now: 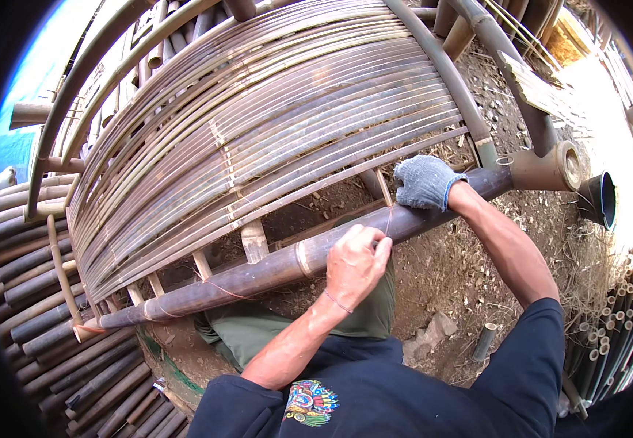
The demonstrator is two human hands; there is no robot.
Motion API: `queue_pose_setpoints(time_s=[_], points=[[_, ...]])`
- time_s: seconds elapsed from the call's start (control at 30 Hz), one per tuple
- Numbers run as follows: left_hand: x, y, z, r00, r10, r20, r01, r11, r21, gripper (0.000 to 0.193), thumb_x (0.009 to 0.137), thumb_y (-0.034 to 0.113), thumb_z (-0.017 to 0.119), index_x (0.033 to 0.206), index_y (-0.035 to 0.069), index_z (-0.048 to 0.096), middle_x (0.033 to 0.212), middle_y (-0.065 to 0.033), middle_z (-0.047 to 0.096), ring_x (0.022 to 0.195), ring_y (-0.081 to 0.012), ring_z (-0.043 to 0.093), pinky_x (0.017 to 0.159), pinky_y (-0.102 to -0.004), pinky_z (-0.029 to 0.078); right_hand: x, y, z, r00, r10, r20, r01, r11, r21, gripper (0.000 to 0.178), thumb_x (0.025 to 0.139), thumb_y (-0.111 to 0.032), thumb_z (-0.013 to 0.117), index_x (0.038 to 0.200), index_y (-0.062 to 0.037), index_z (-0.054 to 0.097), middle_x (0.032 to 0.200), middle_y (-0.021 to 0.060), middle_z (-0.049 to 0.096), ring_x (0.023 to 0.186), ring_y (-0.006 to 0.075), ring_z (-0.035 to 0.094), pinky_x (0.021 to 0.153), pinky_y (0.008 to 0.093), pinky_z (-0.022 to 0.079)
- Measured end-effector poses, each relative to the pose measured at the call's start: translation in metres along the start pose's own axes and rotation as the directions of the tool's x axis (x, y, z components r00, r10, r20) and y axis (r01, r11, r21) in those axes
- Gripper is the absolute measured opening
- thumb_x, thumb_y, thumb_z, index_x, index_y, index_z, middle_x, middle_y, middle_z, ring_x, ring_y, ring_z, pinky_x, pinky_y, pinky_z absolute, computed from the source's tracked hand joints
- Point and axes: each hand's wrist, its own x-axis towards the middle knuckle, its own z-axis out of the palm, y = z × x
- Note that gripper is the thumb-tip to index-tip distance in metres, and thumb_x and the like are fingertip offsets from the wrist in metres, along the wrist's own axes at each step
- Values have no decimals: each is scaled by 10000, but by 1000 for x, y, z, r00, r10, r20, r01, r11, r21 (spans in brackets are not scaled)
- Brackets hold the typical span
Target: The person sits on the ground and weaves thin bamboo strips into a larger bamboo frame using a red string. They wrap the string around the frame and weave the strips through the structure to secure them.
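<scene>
Your left grip [355,264] pinches the wire [389,221], frame centre; pull it snug to the pole [272,271]. Can't tell what your gloved right grip [427,182] holds.

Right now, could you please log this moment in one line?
left hand: bare, holding thin strand | right hand: gloved, at dark pole | slats: beyond pole
</scene>
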Motion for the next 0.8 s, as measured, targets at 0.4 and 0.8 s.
queue_pose_setpoints(time_s=[0.4,0.8], points=[[96,-55,-3,749,-269,606,523,802,-290,453,754,70,599,1193,-4,681,711,22,601,574,-44,453,520,-222,386,-45,-30,19,871,-47,-489,17,998,-65,166,830,-233,617,794,-77,660,768,139,650,797,310,646,769,446,495],[113,-91,25,685,108,720,-5,990,-143,303,876,202,527,1010,-15,692,877,-150,704,780,-258,659,776,-364,511,-28,-17,24,915,-20,-403,60,995,86,160,836,-220,617,827,-68,664,795,169,657,807,361,633,795,478,496]])
